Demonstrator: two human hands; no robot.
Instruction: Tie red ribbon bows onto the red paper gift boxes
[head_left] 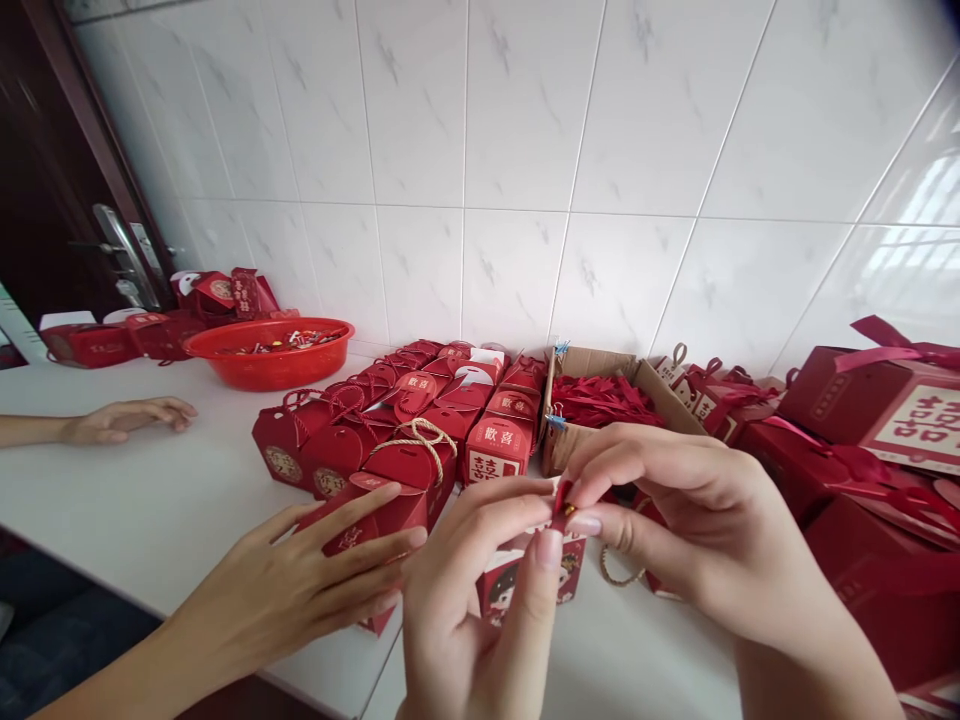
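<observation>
Both of my hands meet in front of me over a small red gift box point(571, 578) with cartoon figures on its side. My left hand point(480, 590) pinches a dark red ribbon point(560, 508) between thumb and fingers. From the other side, my right hand point(686, 530) grips the same ribbon with thumb and index finger. A tiny gold-coloured bit shows by the right fingertips; I cannot make out what it is. My fingers hide part of the ribbon and the top of the box. A loop of beige cord point(621, 568) lies just right of the box.
A co-worker's hand point(315, 570) rests on red boxes at my left; another hand point(135, 418) lies farther left. Rows of red boxes point(427, 400), a red basin point(274, 375) of small wrapped pieces and a carton point(675, 395) of ribbons stand along the wall. Stacked boxes point(840, 410) are at right.
</observation>
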